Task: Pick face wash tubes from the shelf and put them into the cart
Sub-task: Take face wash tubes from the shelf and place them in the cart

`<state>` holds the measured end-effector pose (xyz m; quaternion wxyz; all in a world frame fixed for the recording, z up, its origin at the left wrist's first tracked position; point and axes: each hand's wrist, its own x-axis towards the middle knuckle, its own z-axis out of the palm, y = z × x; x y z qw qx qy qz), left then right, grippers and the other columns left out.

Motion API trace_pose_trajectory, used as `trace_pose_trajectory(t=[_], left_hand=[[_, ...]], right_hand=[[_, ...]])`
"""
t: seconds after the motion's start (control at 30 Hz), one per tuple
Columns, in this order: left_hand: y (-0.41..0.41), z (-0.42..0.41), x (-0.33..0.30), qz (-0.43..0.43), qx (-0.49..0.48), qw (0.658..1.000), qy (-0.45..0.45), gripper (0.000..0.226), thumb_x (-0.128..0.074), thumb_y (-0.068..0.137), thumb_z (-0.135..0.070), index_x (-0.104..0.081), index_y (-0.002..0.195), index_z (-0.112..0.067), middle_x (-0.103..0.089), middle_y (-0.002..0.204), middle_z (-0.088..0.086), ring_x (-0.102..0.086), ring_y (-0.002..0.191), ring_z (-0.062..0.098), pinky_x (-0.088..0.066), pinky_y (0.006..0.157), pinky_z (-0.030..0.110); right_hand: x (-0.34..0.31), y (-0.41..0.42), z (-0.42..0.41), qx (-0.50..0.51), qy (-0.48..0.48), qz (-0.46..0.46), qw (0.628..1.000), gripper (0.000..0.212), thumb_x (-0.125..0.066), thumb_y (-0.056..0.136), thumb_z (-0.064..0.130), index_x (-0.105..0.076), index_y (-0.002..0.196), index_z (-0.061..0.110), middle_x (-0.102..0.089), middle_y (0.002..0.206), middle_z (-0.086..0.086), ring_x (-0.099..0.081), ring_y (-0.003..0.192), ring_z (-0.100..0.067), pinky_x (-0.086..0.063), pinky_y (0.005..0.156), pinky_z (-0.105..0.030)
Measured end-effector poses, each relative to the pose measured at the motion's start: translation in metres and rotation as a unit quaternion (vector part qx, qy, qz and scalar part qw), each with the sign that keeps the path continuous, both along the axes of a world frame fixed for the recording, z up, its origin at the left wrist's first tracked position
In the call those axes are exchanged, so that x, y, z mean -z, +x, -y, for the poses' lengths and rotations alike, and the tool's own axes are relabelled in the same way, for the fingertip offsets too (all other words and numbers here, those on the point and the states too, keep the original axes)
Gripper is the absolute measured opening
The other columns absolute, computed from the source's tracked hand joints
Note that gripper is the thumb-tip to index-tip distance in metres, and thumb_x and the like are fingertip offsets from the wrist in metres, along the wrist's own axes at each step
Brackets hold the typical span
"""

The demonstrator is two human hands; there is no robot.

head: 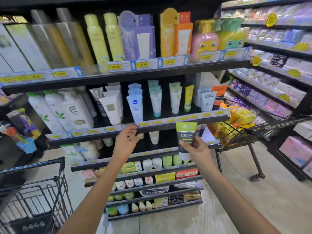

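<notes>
Forearms reach up from the frame's bottom; the right hand (196, 149) pinches a green-and-grey plastic face wash tube (185, 139), cap down, before the black shelf (177, 130). Left hand (126, 141) hovers with fingers spread, holding nothing. Keeping that pinch firm, a swing to the black wire cart (35, 196) at lower left seems best.

Bright, even overhead light fills the aisle with barely any shadow, glare whitens the floor (263, 191) below and right of the gripped tube (185, 139), motion blur smears the bottles (50, 43) far up-left of it, and wide-angle distortion bows the shelf edges (128, 76) above.
</notes>
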<state>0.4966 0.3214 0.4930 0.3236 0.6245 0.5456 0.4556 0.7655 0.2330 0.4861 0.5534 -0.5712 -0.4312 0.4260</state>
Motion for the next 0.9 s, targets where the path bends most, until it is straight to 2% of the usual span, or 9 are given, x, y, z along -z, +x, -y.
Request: trace_pose_trajectory(t=[0.1,0.2,0.23,0.33,0.43,0.5,0.67,0.8,0.9], left_hand=[[0.034,0.015,0.012,-0.015,0.014,1.0,-0.017,0.03,-0.078,0.092,-0.021,-0.066,0.119,-0.019,-0.069,0.11,-0.004,-0.065,0.107,0.006,-0.054,0.101,0.032],[0.062,0.026,0.029,-0.034,0.023,0.999,-0.035,0.033,-0.077,0.092,-0.022,-0.066,0.122,-0.018,-0.068,0.112,-0.002,-0.065,0.109,0.011,-0.053,0.103,0.035],[0.07,0.028,0.035,-0.045,0.025,0.998,-0.042,0.035,-0.077,0.092,-0.023,-0.066,0.124,-0.016,-0.067,0.113,-0.002,-0.064,0.109,0.011,-0.053,0.103,0.036],[0.09,0.032,0.053,-0.074,0.043,0.994,-0.061,0.039,-0.074,0.094,-0.028,-0.063,0.13,-0.018,-0.063,0.119,-0.004,-0.061,0.111,0.009,-0.054,0.102,0.039],[0.105,0.031,0.069,-0.114,0.047,0.989,-0.078,0.044,-0.071,0.096,-0.032,-0.06,0.137,-0.019,-0.063,0.125,-0.002,-0.059,0.115,0.01,-0.051,0.104,0.036],[0.112,0.027,0.082,-0.143,0.051,0.985,-0.08,0.047,-0.071,0.097,-0.034,-0.059,0.139,-0.019,-0.063,0.129,-0.001,-0.059,0.119,0.012,-0.05,0.105,0.035],[0.121,-0.002,0.127,-0.231,0.078,0.967,-0.076,0.053,-0.066,0.099,-0.036,-0.052,0.147,-0.018,-0.059,0.137,0.002,-0.055,0.129,0.019,-0.046,0.107,0.036],[0.131,-0.035,0.162,-0.278,0.08,0.956,-0.038,0.059,-0.067,0.099,-0.037,-0.047,0.151,-0.017,-0.054,0.146,0.004,-0.051,0.136,0.024,-0.045,0.112,0.043],[0.136,-0.059,0.188,-0.335,0.077,0.939,-0.009,0.062,-0.065,0.099,-0.04,-0.045,0.152,-0.014,-0.053,0.147,0.008,-0.049,0.137,0.028,-0.043,0.113,0.045]], right_hand=[[0.007,0.032,0.01,0.001,-0.007,0.012,1.0,0.029,-0.08,0.089,0.035,-0.067,0.112,0.024,-0.076,0.104,0.007,-0.071,0.091,-0.002,-0.054,0.08,-0.024],[0.02,0.058,0.016,0.003,-0.03,0.014,0.999,0.039,-0.082,0.085,0.047,-0.067,0.115,0.026,-0.077,0.106,0.005,-0.073,0.098,-0.013,-0.057,0.093,-0.045],[0.024,0.065,0.017,0.004,-0.034,0.014,0.999,0.038,-0.082,0.085,0.047,-0.068,0.114,0.027,-0.077,0.106,0.006,-0.073,0.1,-0.014,-0.057,0.094,-0.047],[0.035,0.08,0.015,0.014,-0.041,-0.003,0.999,0.031,-0.082,0.088,0.033,-0.069,0.114,0.023,-0.078,0.103,0.006,-0.074,0.096,-0.01,-0.058,0.086,-0.032],[0.043,0.087,0.008,0.018,-0.049,-0.008,0.999,0.031,-0.08,0.089,0.024,-0.069,0.117,0.018,-0.076,0.102,0.008,-0.071,0.085,0.003,-0.052,0.073,-0.017],[0.051,0.091,0.002,0.024,-0.055,-0.008,0.998,0.029,-0.081,0.089,0.023,-0.07,0.116,0.019,-0.076,0.099,0.011,-0.07,0.084,0.005,-0.051,0.077,-0.021],[0.077,0.095,-0.019,0.025,-0.054,0.002,0.998,0.027,-0.081,0.089,0.027,-0.072,0.114,0.022,-0.078,0.101,0.008,-0.073,0.095,-0.01,-0.054,0.082,-0.026],[0.103,0.1,-0.049,0.009,-0.034,0.038,0.999,0.028,-0.081,0.089,0.03,-0.072,0.114,0.022,-0.079,0.102,0.007,-0.075,0.094,-0.009,-0.053,0.081,-0.026],[0.127,0.105,-0.072,0.008,-0.01,0.063,0.998,0.028,-0.081,0.089,0.032,-0.072,0.114,0.023,-0.079,0.104,0.008,-0.074,0.098,-0.009,-0.055,0.087,-0.027]])
